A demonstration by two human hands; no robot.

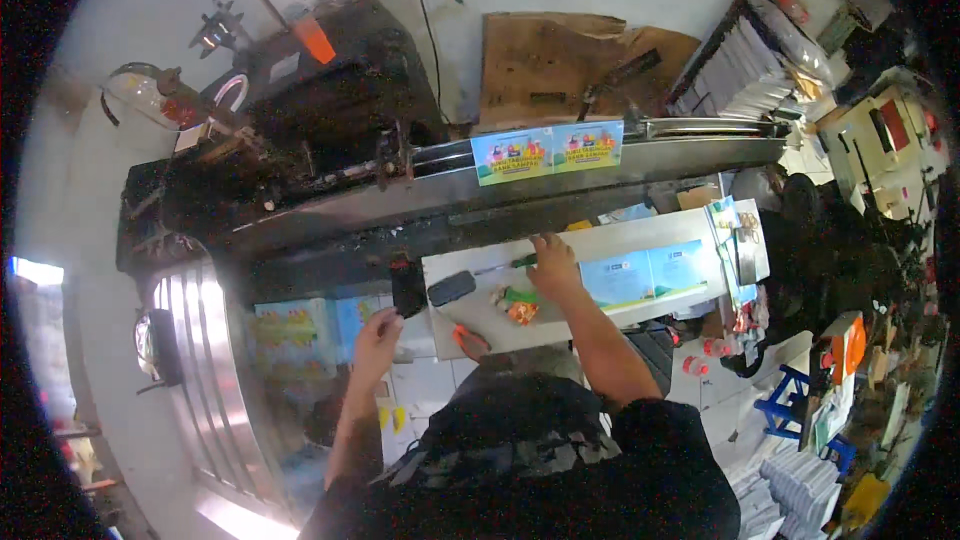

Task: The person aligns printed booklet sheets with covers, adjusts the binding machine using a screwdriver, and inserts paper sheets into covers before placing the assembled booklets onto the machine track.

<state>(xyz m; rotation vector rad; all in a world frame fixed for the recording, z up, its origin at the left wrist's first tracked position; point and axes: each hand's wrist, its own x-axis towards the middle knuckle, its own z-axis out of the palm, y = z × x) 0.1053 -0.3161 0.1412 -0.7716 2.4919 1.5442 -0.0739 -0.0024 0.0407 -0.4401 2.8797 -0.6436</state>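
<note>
My left hand (377,339) is beyond the left end of a long white table (545,333). Its fingers pinch the lower corner of a flat black rectangular object (407,285). Over the tabletop, my right hand (552,266) has its fingers closed at the handle of a screwdriver (522,261), whose shaft points left. Between my hands lie a dark grey oblong object (451,288), pliers with orange handles (470,342) and a small orange-and-green packet (518,308).
Printed blue-green sheets (640,275) cover the table right of my hand. Behind runs a metal machine bed (640,157) with colourful booklets (547,152) on it. Bottles (695,366), a blue stool frame (783,405) and paper stacks (800,480) stand at the right.
</note>
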